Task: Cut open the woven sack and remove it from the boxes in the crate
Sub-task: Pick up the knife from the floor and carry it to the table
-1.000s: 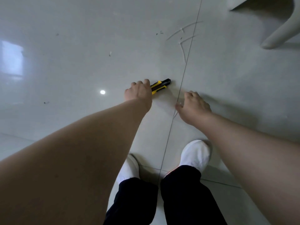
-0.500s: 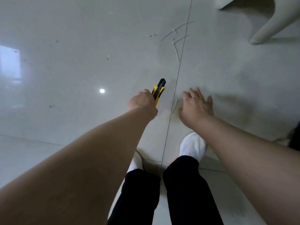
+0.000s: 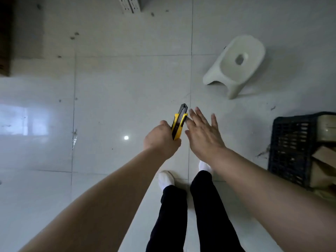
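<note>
My left hand (image 3: 161, 138) grips a yellow and black utility knife (image 3: 179, 121), its black tip pointing up and away from me above the floor. Right beside it my right hand (image 3: 203, 132) is spread flat with fingers apart, its fingertips close to the knife's body and holding nothing. At the right edge stands a black plastic crate (image 3: 291, 148) with a slatted wall. Inside it I see brown cardboard boxes (image 3: 325, 160) and a pale wrapped bundle (image 3: 327, 127), only partly in view. Both hands are well left of the crate.
A white plastic stool (image 3: 238, 64) stands on the glossy tiled floor (image 3: 109, 106) ahead to the right. A perforated metal rail (image 3: 130, 4) lies at the top edge. Dark furniture (image 3: 5, 37) fills the top left corner. My white-shod feet (image 3: 166, 179) are below the hands.
I have risen from the floor with the knife lifted in my left hand. The view has pulled back, so the stool and the crate have come into sight. My right hand has opened up near the knife.
</note>
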